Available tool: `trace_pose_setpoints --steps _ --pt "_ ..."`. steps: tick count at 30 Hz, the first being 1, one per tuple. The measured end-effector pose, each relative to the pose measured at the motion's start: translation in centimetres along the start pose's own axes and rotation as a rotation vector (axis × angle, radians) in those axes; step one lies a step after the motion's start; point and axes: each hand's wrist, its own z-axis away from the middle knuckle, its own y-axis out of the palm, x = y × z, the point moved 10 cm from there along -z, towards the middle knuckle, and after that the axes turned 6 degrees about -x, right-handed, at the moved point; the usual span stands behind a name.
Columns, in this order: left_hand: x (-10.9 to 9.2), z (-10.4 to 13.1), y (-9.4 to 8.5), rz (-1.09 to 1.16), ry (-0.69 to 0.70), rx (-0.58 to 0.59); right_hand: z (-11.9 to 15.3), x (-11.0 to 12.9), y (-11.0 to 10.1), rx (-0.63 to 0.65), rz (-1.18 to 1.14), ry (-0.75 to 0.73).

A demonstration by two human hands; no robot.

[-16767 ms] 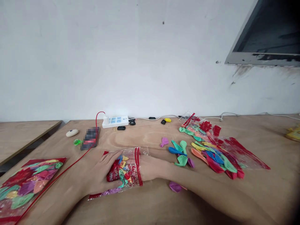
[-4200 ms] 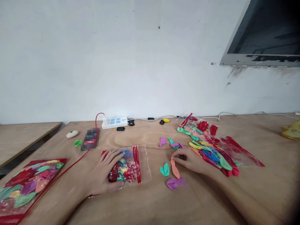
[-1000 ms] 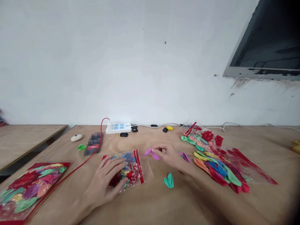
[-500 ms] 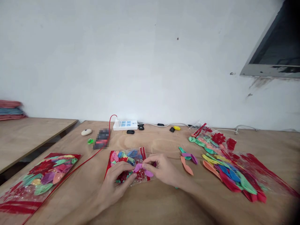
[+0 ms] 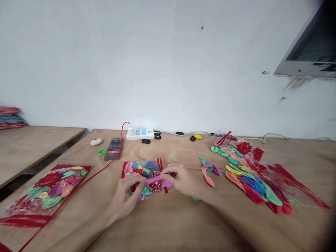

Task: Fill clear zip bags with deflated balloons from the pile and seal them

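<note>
The mauve balloon (image 5: 152,180) at lower centre looks like smooth, matt rubber, as do the balloons (image 5: 258,189) at right. The middle bag (image 5: 156,189) is clear, crinkled plastic, glossy with highlights and printed red; the left bag (image 5: 49,180) matches it. The counter (image 5: 157,224) is smooth, grained wood with a dull sheen. The power strip (image 5: 143,133) is white plastic, the wall (image 5: 157,70) matt and pitted, the stack (image 5: 10,118) at the left edge apparently cloth.

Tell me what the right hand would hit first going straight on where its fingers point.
Most likely the left hand: the right hand points leftward along the purple balloon that both pinch. Both appear to be above the clear balloon bag, though their exact depth is unclear.
</note>
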Motion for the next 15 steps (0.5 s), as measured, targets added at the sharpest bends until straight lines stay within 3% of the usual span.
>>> trace_pose_setpoints --steps 8,11,15 --pt "0.9 0.0 0.4 -0.016 0.001 0.046 0.4 1.7 -0.3 -0.009 0.01 -0.04" --pt "0.9 -0.2 0.4 -0.077 0.046 0.064 -0.1 0.2 -1.2 -0.033 -0.026 0.039" --pt "1.1 -0.9 0.0 -0.334 0.148 0.096 -1.3 -2.9 -2.9 -0.033 -0.183 0.115"
